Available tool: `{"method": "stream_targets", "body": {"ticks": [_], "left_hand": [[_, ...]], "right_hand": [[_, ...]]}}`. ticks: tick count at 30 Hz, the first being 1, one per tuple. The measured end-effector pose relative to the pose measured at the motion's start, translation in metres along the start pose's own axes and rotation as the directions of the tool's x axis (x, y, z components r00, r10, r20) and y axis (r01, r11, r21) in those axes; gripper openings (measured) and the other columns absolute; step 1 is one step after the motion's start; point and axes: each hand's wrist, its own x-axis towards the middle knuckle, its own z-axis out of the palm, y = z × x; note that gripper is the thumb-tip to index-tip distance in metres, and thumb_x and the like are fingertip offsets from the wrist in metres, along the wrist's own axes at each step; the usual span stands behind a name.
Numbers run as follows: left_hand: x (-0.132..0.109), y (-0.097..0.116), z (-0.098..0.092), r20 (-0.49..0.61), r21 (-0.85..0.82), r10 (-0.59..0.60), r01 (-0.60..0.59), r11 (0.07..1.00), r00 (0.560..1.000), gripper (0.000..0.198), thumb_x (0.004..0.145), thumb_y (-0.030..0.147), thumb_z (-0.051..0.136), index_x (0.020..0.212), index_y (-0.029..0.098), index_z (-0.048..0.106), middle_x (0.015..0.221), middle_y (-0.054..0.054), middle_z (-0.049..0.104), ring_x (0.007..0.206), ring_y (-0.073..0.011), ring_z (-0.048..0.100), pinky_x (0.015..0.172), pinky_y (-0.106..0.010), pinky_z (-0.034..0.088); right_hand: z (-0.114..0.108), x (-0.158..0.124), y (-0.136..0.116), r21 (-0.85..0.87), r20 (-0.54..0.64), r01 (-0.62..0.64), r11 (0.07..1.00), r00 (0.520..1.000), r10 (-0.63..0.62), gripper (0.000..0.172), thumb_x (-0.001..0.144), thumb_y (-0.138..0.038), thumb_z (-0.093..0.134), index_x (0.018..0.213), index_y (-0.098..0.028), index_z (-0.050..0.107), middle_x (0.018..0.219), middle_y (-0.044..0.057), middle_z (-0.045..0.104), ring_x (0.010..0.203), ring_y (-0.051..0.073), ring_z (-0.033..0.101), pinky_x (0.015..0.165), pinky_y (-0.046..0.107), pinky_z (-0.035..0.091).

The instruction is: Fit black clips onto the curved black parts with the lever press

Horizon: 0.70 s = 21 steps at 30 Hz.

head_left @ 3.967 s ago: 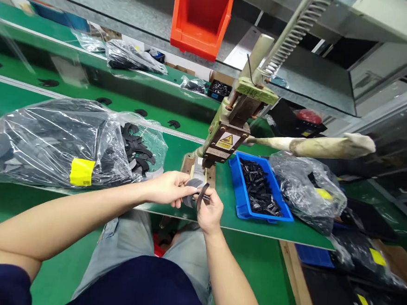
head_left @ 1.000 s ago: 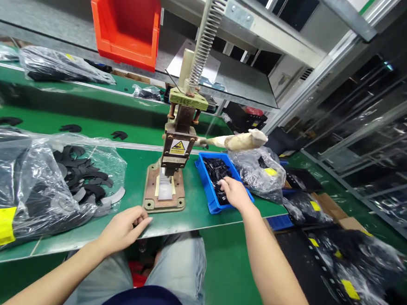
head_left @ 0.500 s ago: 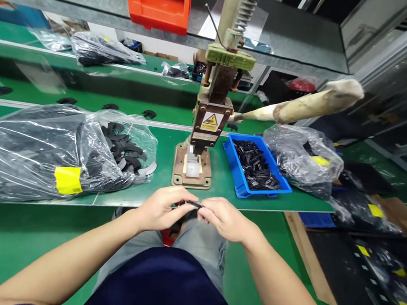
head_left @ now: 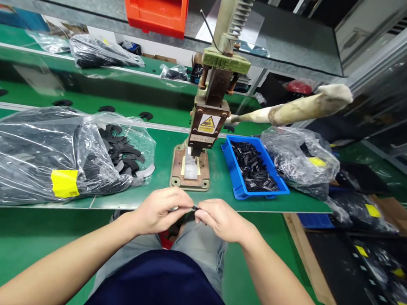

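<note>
Between my two hands is a small black plastic part point(head_left: 195, 208), mostly covered by my fingers. My left hand point(head_left: 164, 210) is closed in a pinch on its left end. From the other side, my right hand point(head_left: 219, 218) pinches it between thumb and bent fingers. Both hands are just in front of the bench edge, above my lap. Directly beyond them stands a hand press point(head_left: 209, 120) with a warning label and a pale metal block point(head_left: 190, 169) on its base. Its long wrapped lever point(head_left: 290, 110) points to the right.
Left of the press lies a clear bag point(head_left: 32, 150) with black curved pieces point(head_left: 123, 149) at its mouth. A blue tray point(head_left: 237, 191) of small black parts sits to the right, beside another bag point(head_left: 297, 154). Curved pieces rest along the green strip behind. An orange bin point(head_left: 157, 21) hangs above.
The fingers of both hands have drawn closer together around the black part, so less of it shows. The view has shifted slightly; press, bags and tray stay in place.
</note>
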Motion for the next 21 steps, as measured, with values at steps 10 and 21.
{"method": "stream_targets", "body": {"ticks": [10, 21], "left_hand": [[0.038, -0.110, -0.030, -0.207, 0.395, -0.276, 0.338, 0.854, 0.939, 0.022, 0.103, 0.030, 0.057, 0.111, 0.021, 0.076, 0.115, -0.007, 0.079, 0.106, -0.0211, 0.073, 0.096, -0.034, 0.058], [0.071, -0.131, -0.016, 0.100, 0.626, -0.273, 0.153, 0.764, 0.957, 0.034, 0.100, 0.020, 0.053, 0.123, 0.026, 0.076, 0.122, -0.008, 0.073, 0.115, -0.0250, 0.068, 0.097, -0.035, 0.056]], "right_hand": [[-0.158, 0.002, -0.004, 0.004, -0.858, 0.211, 0.978, 0.503, -0.105, 0.045, 0.098, -0.067, 0.050, 0.127, -0.033, 0.059, 0.128, 0.005, 0.066, 0.114, 0.020, 0.063, 0.101, 0.041, 0.054], [-0.162, 0.025, -0.049, -0.085, -0.868, 0.490, 0.867, 0.392, -0.306, 0.032, 0.093, -0.049, 0.069, 0.075, -0.027, 0.055, 0.074, -0.001, 0.054, 0.069, 0.015, 0.057, 0.075, 0.038, 0.056]]}}
